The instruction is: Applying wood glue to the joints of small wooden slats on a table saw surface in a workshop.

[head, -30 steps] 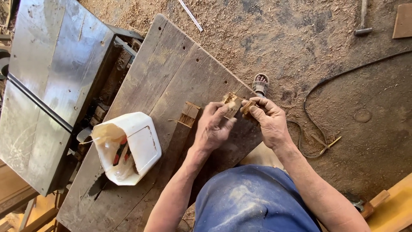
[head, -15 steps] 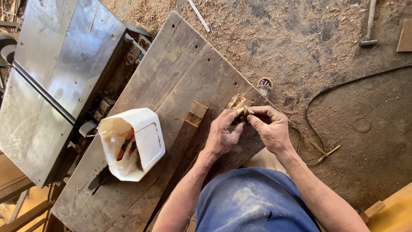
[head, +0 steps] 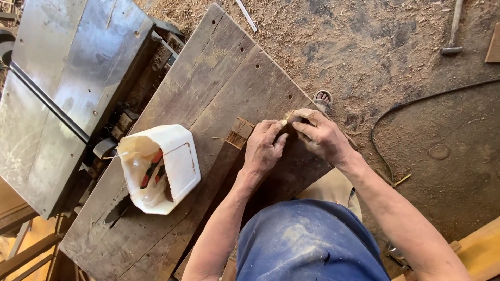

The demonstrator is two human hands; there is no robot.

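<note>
My left hand [head: 264,146] and my right hand [head: 322,135] meet over the right part of a worn wooden table [head: 208,78]. Together their fingertips pinch a small pale piece of wood [head: 287,118], mostly hidden by the fingers. A short wooden block [head: 240,132] lies on the table just left of my left hand. A cut-open white plastic container [head: 174,161] with red-handled tools and a plastic bag inside stands further left on the table.
A metal-topped woodworking machine [head: 62,78] stands left of the table. The sawdust-covered floor holds a hammer [head: 452,31], a black cable [head: 406,106] and a pale strip [head: 246,14]. My sandalled foot [head: 323,99] shows beyond the table edge. Yellow boards [head: 482,250] lie at lower right.
My hands have closed more tightly around the small wood piece, which shows less than before. The view has shifted slightly; the objects on the table have stayed put.
</note>
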